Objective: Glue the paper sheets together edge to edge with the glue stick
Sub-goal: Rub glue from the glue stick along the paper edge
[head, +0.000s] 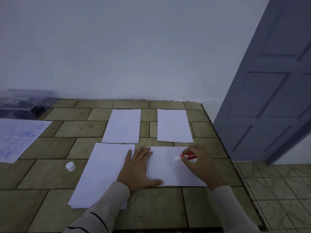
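Several white paper sheets lie on a tiled counter. Two are at the back: the back left sheet and the back right sheet. A small stack lies at the front left. My left hand rests flat, fingers spread, on the left edge of the front right sheet and on the stack's right edge. My right hand grips a red glue stick, its white tip pointing left and touching that sheet. The stick's white cap stands left of the stack.
A printed sheet lies at the far left. Behind it, against the white wall, stands a clear plastic box with dark items inside. The counter's right edge drops to a tiled floor, and a grey panelled door stands beyond.
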